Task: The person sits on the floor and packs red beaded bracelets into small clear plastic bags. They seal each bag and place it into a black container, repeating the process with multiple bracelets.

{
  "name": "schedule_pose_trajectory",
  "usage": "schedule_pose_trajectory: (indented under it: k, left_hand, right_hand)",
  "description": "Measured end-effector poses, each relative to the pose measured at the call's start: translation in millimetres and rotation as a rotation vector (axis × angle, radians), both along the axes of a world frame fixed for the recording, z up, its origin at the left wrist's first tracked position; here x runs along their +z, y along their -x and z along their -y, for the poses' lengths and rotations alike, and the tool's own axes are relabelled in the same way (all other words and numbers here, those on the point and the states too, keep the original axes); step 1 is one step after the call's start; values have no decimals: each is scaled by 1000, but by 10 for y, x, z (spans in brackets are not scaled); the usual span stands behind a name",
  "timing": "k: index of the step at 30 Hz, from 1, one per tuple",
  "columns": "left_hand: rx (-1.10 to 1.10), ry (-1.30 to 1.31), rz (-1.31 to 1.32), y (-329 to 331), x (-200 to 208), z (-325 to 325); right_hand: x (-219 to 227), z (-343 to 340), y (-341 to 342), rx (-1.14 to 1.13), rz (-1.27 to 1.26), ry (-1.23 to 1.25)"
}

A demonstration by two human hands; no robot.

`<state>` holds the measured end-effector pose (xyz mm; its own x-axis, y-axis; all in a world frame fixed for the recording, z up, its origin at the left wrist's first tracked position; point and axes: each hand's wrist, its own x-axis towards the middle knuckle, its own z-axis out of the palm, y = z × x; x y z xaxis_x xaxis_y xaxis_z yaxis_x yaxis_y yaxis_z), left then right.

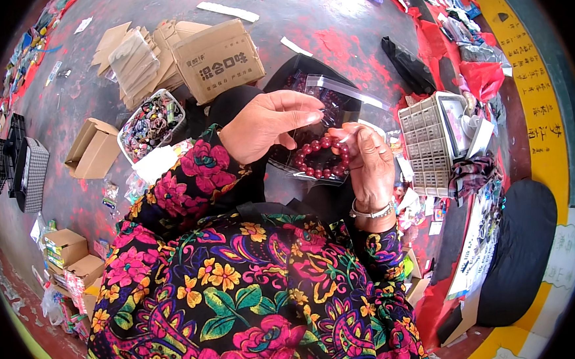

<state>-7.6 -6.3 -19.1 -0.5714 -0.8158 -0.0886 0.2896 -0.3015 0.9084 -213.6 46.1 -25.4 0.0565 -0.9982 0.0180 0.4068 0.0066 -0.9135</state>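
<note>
A bracelet of dark red round beads (310,171) hangs in front of me, its right side at the fingertips of my right hand (369,164). Those fingers are closed on it. My left hand (268,125) reaches in from the left, thumb and fingers pinched on the edge of a clear plastic bag (351,94). Part of the bag lies behind the fingers, and its lower extent is hard to make out. Beneath both hands stands a black container (287,74) with dark red beaded pieces inside.
A cardboard box (220,62) and flattened cartons (137,60) lie ahead on the left. Nearer is a white basket (152,125) full of small colourful items, beside an open carton (93,148). On the right stand a pale plastic crate (425,146) and a black cushion-like shape (519,251).
</note>
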Motion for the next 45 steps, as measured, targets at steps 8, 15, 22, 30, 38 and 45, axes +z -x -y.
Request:
schedule_pose_trajectory:
  k: [8,15,22,30,38,45]
  left_hand:
    - [3,-223,-245,94,-24,-22]
    - [58,16,-156,45,123,-52]
    - [79,-27,-174,94,106,-75]
    - [58,-165,-276,79,107,-81]
    - [77,-77,-144,119,93,-102]
    - [16,88,-110,269,163,-232]
  right_hand:
    - [-148,-2,49,-237,-28,11]
    - [102,-101,-77,-364,-370,259]
    - [7,-75,-131,-314,-196,59]
    - [-107,-70,-122,-334,-141,14]
    - [79,-30,-30,-727,-847,407]
    - [561,-45,-265,-485,-1256,935]
